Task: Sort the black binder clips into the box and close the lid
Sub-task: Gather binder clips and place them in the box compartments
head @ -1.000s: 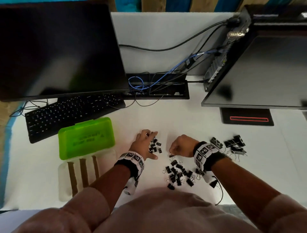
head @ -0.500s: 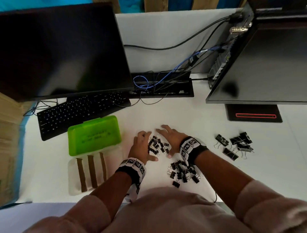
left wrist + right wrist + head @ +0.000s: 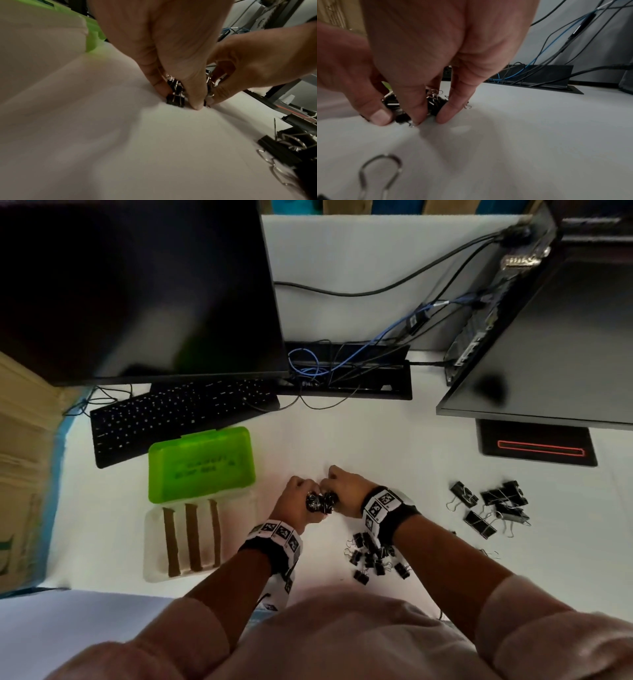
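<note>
Fingers [image 3: 193, 97] of both hands curl down around one small bunch of clips [image 3: 320, 503] on the table [image 3: 342, 446]; the left hand [image 3: 294, 505] and right hand [image 3: 346, 491] squeeze it from either side. These clips are small, black, with silver wire handles. Two more heaps lie on the table: a small-clip heap [image 3: 375, 554] near the right wrist and a larger-clip heap [image 3: 493, 508] well right. One green-lidded box [image 3: 202, 463] stands open to the left, bare table between.

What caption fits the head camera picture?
Both hands bunch small black binder clips beside the open green-lidded box.
</note>
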The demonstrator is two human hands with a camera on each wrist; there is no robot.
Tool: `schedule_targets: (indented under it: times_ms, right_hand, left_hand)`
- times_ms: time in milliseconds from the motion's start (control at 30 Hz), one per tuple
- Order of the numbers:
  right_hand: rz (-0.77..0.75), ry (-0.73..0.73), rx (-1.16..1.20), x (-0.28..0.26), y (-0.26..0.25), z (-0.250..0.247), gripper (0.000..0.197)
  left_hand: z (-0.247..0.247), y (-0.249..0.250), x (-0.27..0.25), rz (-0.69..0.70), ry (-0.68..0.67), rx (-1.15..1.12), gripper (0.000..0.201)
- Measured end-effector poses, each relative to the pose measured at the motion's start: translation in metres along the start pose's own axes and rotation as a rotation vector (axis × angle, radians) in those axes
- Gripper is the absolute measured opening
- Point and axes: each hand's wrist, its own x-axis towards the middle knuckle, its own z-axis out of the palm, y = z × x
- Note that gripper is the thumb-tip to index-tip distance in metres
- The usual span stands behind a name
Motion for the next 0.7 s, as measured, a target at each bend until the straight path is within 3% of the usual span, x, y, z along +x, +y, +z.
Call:
schedule_targets:
  times_ms: [100,333,700]
  right_hand:
    - [0.042,0.005,0.056,-0.004,0.004,0.000,0.035]
    - [0.090,0.103,0.288,-0.016,0.021,-0.011,0.033]
    - [0.018,0.131,0.297,-0.029,0.023,-0.039,0.039]
  left_hand:
    - [0.000,0.002,0.000,0.013,0.014,-0.022,0.034]
    - [0.001,0.013,-0.002,-0.003,0.085,-0.080,0.023]
    - [-0.007,0.040,-0.021,-0.003,0.171,-0.055,0.022]
